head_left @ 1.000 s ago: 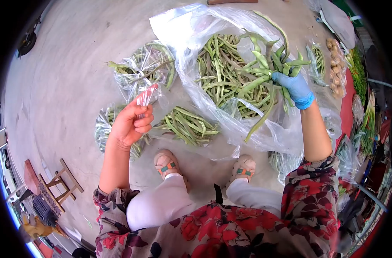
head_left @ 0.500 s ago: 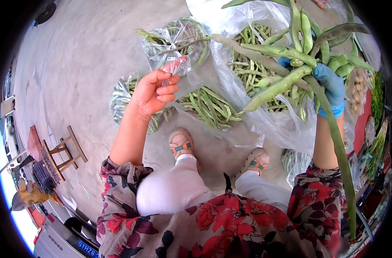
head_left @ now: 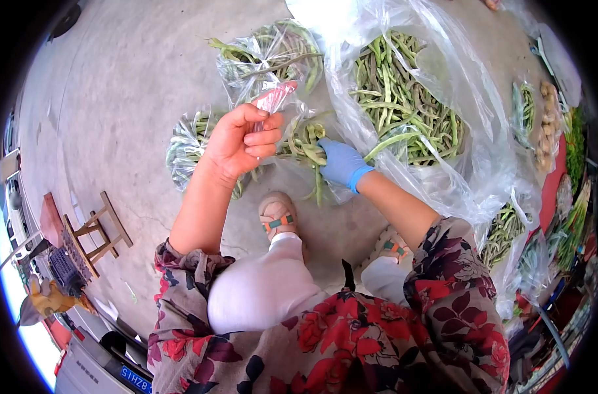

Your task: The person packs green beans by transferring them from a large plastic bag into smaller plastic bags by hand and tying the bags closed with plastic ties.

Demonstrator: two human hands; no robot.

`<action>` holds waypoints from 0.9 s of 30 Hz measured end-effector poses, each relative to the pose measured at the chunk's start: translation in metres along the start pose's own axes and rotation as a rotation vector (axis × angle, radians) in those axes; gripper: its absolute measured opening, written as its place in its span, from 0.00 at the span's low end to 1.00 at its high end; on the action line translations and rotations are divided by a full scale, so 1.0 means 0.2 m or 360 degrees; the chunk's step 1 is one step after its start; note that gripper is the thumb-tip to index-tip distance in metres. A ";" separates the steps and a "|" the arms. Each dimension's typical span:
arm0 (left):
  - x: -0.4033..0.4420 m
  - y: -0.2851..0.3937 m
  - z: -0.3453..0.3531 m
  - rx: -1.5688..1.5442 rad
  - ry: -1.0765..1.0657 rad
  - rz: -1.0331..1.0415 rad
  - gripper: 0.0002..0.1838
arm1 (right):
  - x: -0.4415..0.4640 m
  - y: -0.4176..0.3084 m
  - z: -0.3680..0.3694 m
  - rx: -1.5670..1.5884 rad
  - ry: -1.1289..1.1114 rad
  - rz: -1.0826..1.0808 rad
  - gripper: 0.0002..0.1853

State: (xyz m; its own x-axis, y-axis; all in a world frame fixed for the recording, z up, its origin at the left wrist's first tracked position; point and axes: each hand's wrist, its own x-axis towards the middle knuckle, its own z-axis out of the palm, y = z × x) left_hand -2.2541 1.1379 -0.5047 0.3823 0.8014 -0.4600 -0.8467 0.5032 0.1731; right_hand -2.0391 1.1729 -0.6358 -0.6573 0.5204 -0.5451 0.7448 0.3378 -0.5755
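My bare left hand [head_left: 247,139] is closed on the gathered edge of a clear plastic bag [head_left: 274,100], the thumb stretched over the film. In a blue glove, my right hand [head_left: 341,163] grips a bunch of green beans [head_left: 305,142] at the mouth of that bag. The glove hides part of the bunch, and the bag's lower part is hard to make out. Just right of the glove lies a large open plastic sack with many loose green beans [head_left: 410,98] in it.
Two filled bean bags stand beyond and left of my hands: one bag [head_left: 269,56] farther off, another bag [head_left: 192,148] nearer. More bagged beans [head_left: 502,233] lie at right, near potatoes [head_left: 547,125] in a bag. A wooden stool [head_left: 98,226] stands at left.
My right hand has swung left and down from above the large sack to the held bag, bringing beans with it. My left hand has shifted slightly right, still gripping the plastic.
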 end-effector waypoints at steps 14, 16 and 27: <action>0.01 0.11 -0.14 -0.0176 0.0037 0.0082 0.21 | -0.12 -0.16 -0.34 -0.0366 0.0282 -0.0175 0.30; 0.01 0.11 -0.13 -0.0148 0.0022 0.0090 0.27 | -0.21 -0.16 -0.27 -0.0624 0.0550 -0.0545 0.21; 0.00 0.09 -0.13 -0.0067 0.0088 0.0151 0.27 | -0.19 -0.05 0.30 -0.1296 0.0662 -0.1322 0.15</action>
State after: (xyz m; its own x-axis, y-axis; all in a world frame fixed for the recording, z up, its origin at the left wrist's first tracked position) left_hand -2.2790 1.1385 -0.5248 0.2795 0.8251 -0.4910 -0.8933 0.4110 0.1822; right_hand -2.0275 1.1025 -0.6458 -0.9893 0.0743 0.1252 0.0715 0.9971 -0.0264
